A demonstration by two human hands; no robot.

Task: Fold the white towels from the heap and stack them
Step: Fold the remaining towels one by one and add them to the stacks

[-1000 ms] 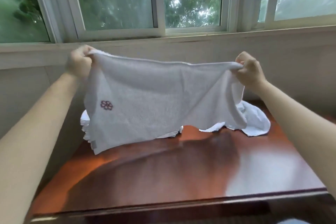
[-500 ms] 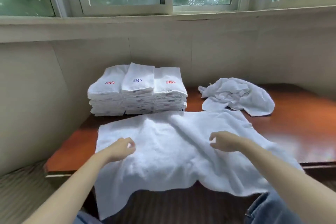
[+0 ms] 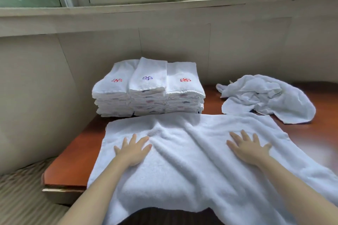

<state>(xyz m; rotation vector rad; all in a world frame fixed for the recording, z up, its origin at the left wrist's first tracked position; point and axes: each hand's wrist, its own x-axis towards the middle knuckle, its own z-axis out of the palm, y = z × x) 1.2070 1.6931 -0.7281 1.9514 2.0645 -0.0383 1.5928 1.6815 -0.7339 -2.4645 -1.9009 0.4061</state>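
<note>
1. Smoothing the spread white towel on the near wooden table, your left hand and right hand press flat, fingers splayed, gripping nothing.
2. Next, likely: pinch an edge and fold it over.

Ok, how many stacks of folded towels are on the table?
3, side by side at the back left: the left stack, the middle stack, the right stack. More could sit hidden behind them.
</note>
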